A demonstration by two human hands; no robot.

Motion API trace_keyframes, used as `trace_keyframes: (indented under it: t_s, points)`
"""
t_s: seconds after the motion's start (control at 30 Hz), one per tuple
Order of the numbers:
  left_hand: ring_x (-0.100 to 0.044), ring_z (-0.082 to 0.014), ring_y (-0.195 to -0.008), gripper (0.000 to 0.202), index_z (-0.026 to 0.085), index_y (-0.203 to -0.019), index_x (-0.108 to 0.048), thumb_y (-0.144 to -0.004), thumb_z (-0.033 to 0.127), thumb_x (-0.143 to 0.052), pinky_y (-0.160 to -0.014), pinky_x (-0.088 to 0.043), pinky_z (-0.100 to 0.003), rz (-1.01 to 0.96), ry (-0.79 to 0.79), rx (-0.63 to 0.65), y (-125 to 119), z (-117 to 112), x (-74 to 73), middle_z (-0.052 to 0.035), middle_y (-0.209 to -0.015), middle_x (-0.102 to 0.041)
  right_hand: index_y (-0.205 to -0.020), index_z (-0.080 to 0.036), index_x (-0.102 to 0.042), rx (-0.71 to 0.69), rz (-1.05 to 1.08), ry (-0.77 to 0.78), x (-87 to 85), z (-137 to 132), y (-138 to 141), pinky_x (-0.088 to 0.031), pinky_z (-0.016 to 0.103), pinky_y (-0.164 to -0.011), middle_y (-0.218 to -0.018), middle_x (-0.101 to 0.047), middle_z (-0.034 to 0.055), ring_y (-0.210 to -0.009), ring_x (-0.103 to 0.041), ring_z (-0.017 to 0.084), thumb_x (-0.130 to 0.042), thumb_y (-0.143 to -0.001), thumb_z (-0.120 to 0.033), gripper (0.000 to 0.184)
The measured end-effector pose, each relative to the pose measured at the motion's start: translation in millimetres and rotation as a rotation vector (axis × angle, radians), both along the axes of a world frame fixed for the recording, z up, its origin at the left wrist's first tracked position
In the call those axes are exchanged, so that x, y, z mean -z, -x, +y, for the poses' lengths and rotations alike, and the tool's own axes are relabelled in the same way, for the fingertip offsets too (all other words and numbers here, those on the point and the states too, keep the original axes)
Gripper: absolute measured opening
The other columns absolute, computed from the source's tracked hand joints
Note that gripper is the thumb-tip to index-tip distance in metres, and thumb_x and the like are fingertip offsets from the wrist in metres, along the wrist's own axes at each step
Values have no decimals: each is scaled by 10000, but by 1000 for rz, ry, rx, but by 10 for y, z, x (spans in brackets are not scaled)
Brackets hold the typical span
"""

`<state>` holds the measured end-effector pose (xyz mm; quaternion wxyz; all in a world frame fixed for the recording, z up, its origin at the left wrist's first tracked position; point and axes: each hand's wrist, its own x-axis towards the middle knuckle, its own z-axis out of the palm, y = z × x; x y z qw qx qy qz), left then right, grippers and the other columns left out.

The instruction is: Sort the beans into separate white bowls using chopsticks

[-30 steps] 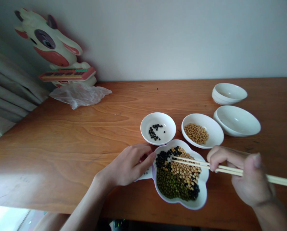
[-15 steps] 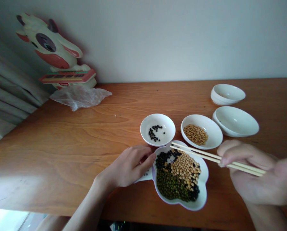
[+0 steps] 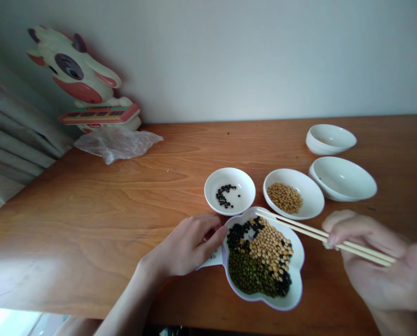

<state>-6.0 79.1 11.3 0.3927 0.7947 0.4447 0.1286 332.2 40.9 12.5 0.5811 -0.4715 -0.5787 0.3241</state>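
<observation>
Pale wooden chopsticks (image 3: 299, 232) sit in a narrow pinch in the right hand (image 3: 381, 266), their tips just over the rim of a white flower-shaped tray (image 3: 297, 261). Black, green and yellow beans (image 3: 264, 256) fill that tray. The left hand (image 3: 189, 245) curls shut on the tray's edge at 9 o'clock. At 11 o'clock, a small round white bowl (image 3: 245, 186) holds black beans (image 3: 223, 196). At 1 o'clock, a wide white bowl (image 3: 313, 196) holds yellow beans (image 3: 284, 198). Sorting beans looks like the step in hand, so the tips should dip down and pinch one bean.
</observation>
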Motion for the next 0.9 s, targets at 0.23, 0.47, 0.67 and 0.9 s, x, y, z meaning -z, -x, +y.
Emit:
trace_keyframes:
  t_s: [0.23,0.47,0.67,0.9]
  points:
    - [-577,-164,-723,469,214,-868,-544,-1238,480,-434,-685,-397,-314,15,20,-5,3,-10,-10,2,-812,-617,-658,-281,-763,-135,-56,61,53,-80,53,-478,371,-539,-619,-673,60,-577,-596,242,-220,-1072,-888,914]
    - [-600,-182,-749,472,216,-913,-591,-1242,511,-426,-706,-411,-325,41,35,-6,27,-7,19,-8,-839,-661,-691,-257,-739,-191,-78,80,161,-73,184,-516,366,-583,-670,-702,66,-625,-650,244,-246,-1062,-904,893]
    - [-590,-185,-759,483,218,-898,-579,-1237,523,-420,-715,-410,-330,51,50,-15,27,-10,9,-12,-847,-641,-710,-258,-759,-177,-73,63,231,-61,157,-506,360,-586,-689,-702,60,-638,-648,237,-272,-1103,-832,850]
    - [-583,-180,-755,482,218,-897,-570,-1239,522,-418,-714,-403,-333,38,53,-9,24,-5,-1,-7,-842,-635,-663,-259,-788,-160,-34,12,175,-41,181,-510,371,-557,-620,-709,66,-578,-648,238,-335,-1112,-800,836]
